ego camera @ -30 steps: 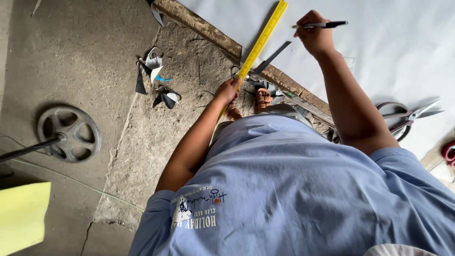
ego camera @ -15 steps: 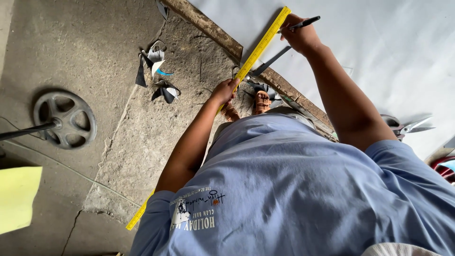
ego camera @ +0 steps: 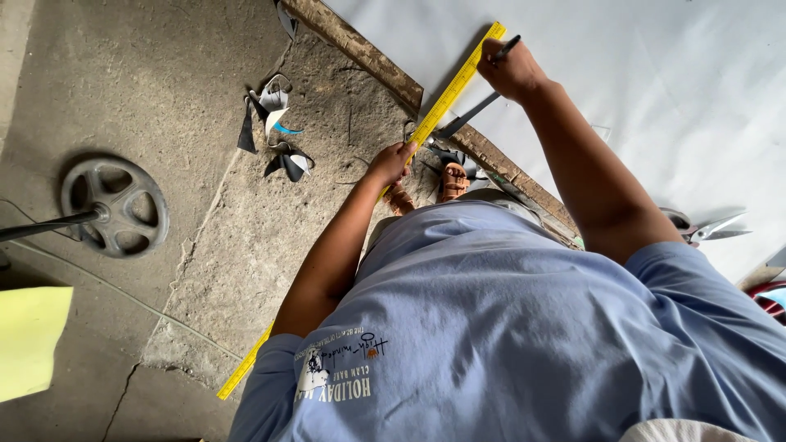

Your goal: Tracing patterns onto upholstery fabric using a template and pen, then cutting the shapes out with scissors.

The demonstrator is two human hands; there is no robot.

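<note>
A long yellow ruler [ego camera: 449, 94] lies slanted from the white sheet [ego camera: 655, 90] across the wooden plank edge [ego camera: 368, 53] down toward the floor, its lower end [ego camera: 241, 372] showing by my elbow. My left hand [ego camera: 393, 161] grips the ruler's middle. My right hand [ego camera: 512, 69] rests on the ruler's far end and holds a dark pen [ego camera: 505, 47], tip near the sheet. A grey metal strip [ego camera: 468, 115] lies under the ruler below that hand.
Metal shears [ego camera: 708, 227] lie on the sheet at right. Scraps of cut sheet [ego camera: 274, 123] lie on the concrete floor. A round metal stand base [ego camera: 115, 206] sits at left, a yellow object [ego camera: 29, 344] at the lower left. My sandalled feet [ego camera: 450, 180] are below.
The ruler's far end has swung down onto the white sheet. My right hand with the pen has come down to the ruler's tip. The view shifted slightly.
</note>
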